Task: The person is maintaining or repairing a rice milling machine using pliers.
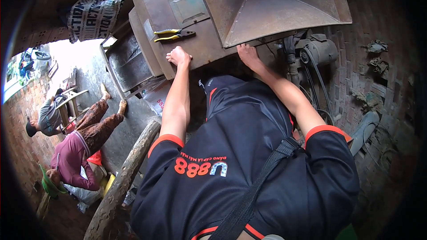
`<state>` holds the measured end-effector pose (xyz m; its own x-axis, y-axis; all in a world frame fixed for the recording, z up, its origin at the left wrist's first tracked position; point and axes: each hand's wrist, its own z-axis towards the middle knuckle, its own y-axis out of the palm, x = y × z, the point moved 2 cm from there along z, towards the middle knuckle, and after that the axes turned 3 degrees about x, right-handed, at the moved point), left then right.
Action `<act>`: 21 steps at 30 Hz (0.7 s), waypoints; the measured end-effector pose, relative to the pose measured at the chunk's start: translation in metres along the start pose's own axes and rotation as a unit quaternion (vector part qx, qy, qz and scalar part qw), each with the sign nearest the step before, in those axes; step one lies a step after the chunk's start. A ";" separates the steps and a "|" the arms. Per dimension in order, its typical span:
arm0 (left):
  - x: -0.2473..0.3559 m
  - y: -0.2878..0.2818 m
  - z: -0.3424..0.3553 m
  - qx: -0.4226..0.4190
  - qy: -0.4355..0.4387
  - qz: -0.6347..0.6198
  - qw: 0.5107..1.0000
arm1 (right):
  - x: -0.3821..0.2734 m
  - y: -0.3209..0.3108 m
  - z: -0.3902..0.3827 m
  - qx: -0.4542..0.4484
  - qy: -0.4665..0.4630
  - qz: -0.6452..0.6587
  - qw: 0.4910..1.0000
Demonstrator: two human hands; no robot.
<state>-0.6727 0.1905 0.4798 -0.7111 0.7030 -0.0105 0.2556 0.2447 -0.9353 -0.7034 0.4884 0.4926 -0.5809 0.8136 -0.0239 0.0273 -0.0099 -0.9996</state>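
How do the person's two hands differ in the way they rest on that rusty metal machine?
The left hand is curled into a loose fist, knuckles up, on the flat front edge of the machine; the right hand lies flatter, fingers reaching up under the funnel-shaped hopper. The left hand sits just below the yellow-handled pliers; the right hand is nearer the motor. Both are bare, hold nothing, and touch the machine.

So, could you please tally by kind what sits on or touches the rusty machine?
Pliers with yellow handles, lying on the machine: 1
Hands resting on its edge, left hand and right hand: 2
Total: 3
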 end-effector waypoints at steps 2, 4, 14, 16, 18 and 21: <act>0.001 -0.003 0.000 0.000 0.003 0.009 1.000 | -0.001 0.002 0.002 -0.027 0.008 -0.004 1.000; 0.002 -0.005 -0.003 -0.008 0.004 0.001 1.000 | -0.002 0.007 0.004 -0.053 0.018 -0.009 0.998; 0.005 -0.009 -0.005 -0.015 -0.002 0.001 1.000 | 0.001 -0.006 0.007 -0.088 0.110 0.083 0.987; 0.003 -0.009 -0.003 -0.009 0.004 -0.002 1.000 | 0.001 -0.007 0.003 -0.046 0.074 0.075 0.993; -0.001 -0.005 0.000 -0.007 0.002 0.002 1.000 | 0.000 -0.008 0.000 -0.047 -0.007 0.013 0.999; 0.002 -0.005 0.000 0.002 0.010 0.005 1.000 | 0.009 -0.005 0.007 -0.040 -0.030 0.011 0.999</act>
<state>-0.6758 0.1907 0.4844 -0.6947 0.7192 -0.0126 0.2600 0.2346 -0.9367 -0.7144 0.4923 0.4968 -0.6270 0.7775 -0.0485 0.1041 0.0219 -0.9943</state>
